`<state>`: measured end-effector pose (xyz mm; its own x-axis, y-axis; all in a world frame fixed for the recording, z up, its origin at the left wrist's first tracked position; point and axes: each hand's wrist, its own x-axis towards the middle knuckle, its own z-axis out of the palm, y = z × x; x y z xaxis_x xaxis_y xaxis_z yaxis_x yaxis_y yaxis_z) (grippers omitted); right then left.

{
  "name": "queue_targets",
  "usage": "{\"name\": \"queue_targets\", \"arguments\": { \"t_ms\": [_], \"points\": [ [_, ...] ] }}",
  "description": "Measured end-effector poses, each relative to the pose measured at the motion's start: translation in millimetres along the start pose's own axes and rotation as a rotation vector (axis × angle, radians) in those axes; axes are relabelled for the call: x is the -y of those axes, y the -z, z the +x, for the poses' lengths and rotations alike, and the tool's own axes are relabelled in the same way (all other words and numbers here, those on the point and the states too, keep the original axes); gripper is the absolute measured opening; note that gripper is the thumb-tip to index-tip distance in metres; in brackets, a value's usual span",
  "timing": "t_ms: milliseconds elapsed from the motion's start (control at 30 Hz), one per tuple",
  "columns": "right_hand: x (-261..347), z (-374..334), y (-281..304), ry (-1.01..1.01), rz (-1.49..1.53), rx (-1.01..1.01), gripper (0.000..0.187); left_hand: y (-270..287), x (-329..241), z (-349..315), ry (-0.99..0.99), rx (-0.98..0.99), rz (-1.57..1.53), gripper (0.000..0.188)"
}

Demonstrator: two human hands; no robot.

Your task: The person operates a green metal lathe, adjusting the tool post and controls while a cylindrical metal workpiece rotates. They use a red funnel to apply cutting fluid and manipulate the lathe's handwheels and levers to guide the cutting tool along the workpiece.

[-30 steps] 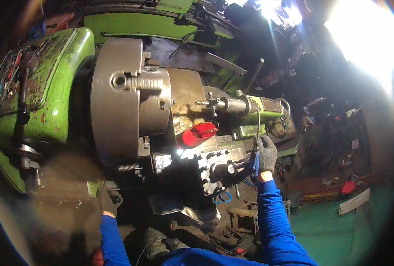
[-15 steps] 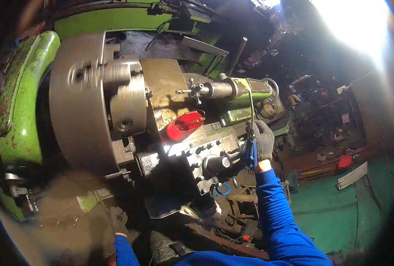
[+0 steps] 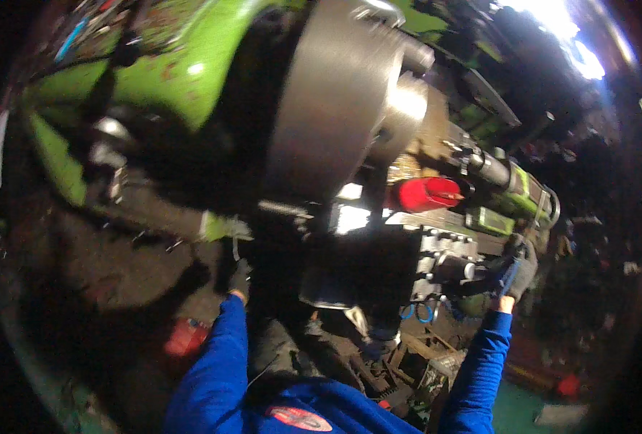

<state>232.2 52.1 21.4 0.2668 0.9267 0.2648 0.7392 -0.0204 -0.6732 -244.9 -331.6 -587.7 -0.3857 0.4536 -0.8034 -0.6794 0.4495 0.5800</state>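
Note:
My right hand (image 3: 525, 269), in a grey glove, is closed around a blue-handled tool (image 3: 507, 277) beside the lathe's tool post (image 3: 455, 267). My left hand (image 3: 240, 277) is low and in shadow below the big chuck (image 3: 328, 108). Its fingers appear wrapped round the lower end of a thin metal lever (image 3: 236, 244), though darkness hides their detail. A shiny round workpiece (image 3: 408, 108) sits in the chuck jaws. Facing it, a drill chuck (image 3: 473, 157) is mounted in the green tailstock (image 3: 527, 184).
A red cut-open container (image 3: 426, 194) rests on the carriage between workpiece and tool post. The green headstock (image 3: 212, 65) fills the upper left. Blue loops of hose (image 3: 416, 312) hang under the tool post. Metal scraps and wood (image 3: 408, 362) lie below; a red object (image 3: 187, 336) is by my left sleeve.
My view has swung left, so the lathe appears farther right and tilted, with more headstock showing. Both hands stay at the same places on the machine, the right still gripping the blue-handled tool.

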Motion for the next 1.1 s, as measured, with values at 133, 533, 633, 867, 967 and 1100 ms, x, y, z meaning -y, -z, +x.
{"name": "queue_targets", "arguments": {
  "t_ms": [133, 533, 633, 867, 967, 1100],
  "points": [
    [11.9, -2.4, 3.2, 0.036, -0.241, -0.011, 0.035, -65.6, -90.8, -80.0, 0.144, -0.058, 0.000, 0.041],
    [9.9, 4.0, -0.9, 0.011, -0.106, -0.025, 0.040, -72.1, -128.1, -124.6, -0.299, -0.100, 0.409, 0.090],
    [3.2, 5.0, -5.3, 0.041, -0.009, -0.001, 0.037, -83.0, -162.6, -156.0, -0.257, -0.220, 0.592, 0.089],
    [22.0, -9.6, -7.4, 0.008, 0.103, 0.053, 0.037, -143.8, -359.4, -272.0, -0.982, -0.395, 0.539, 0.061],
    [27.0, -15.6, -7.5, 0.084, 0.102, 0.033, 0.037, -183.7, -473.4, -344.4, -1.281, -0.355, 0.342, 0.064],
    [34.2, -18.0, -9.0, 0.003, 0.174, 0.014, 0.036, -204.5, -586.0, -359.6, -1.507, -0.554, 0.566, 0.059]
  ]
}}
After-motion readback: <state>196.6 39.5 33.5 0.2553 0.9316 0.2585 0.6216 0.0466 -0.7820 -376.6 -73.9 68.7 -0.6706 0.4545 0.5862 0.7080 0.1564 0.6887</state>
